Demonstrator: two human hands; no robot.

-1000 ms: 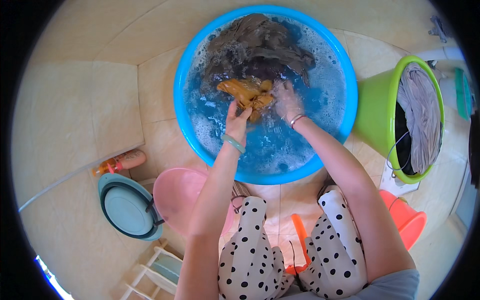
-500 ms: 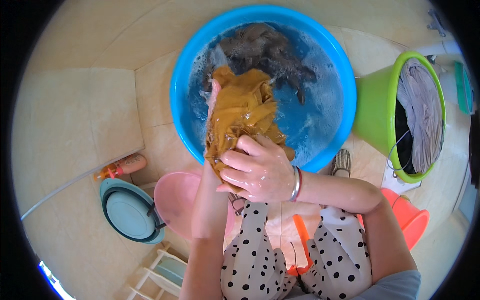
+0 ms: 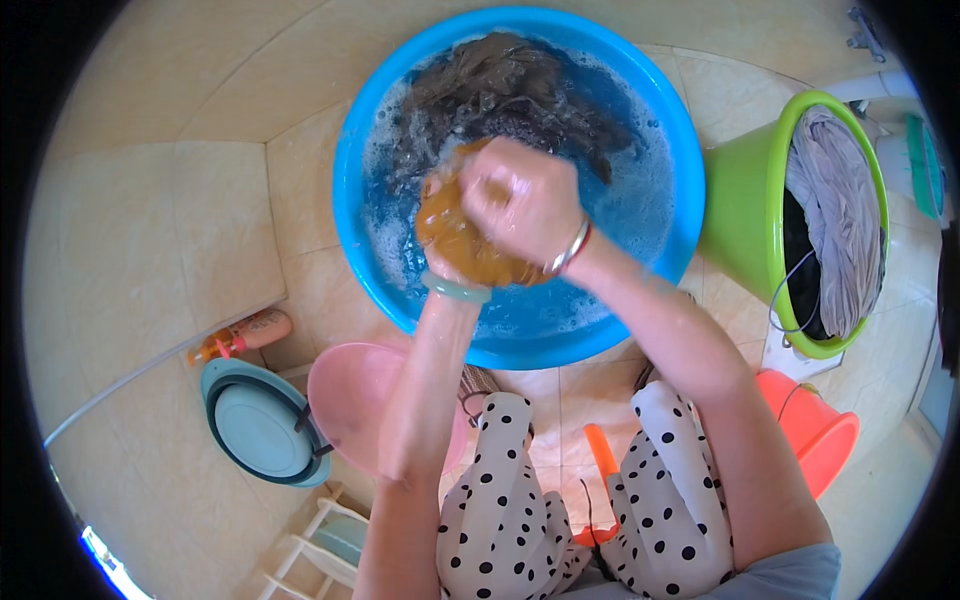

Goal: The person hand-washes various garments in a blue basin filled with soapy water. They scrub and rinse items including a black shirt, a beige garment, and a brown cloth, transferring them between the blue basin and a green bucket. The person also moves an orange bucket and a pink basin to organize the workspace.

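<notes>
A wet mustard-yellow garment [image 3: 445,225] is bunched up over the blue tub [image 3: 350,215]. My right hand [image 3: 525,205], with a silver bangle and a red band at its wrist, is closed in a fist on the upper side of the cloth, slightly blurred. Beneath and to the left, my left hand [image 3: 440,266] holds the same bundle; most of its fingers are hidden by the cloth. A pale green bangle [image 3: 455,289] circles the left wrist. Dark grey-brown clothing [image 3: 500,85] lies soaking in the sudsy water at the tub's far side.
Right of the tub stands a green bucket [image 3: 740,205] with grey and black clothes. An orange-red bucket [image 3: 800,425] is nearer. To the left are a pink basin [image 3: 350,400], a blue-green collapsible basin [image 3: 262,430], a pinkish bottle [image 3: 265,328] and a white rack [image 3: 305,540].
My right hand has moved up and left over the garment and closed into a fist. The garment is bunched smaller. The left wrist and its bangle have come into sight.
</notes>
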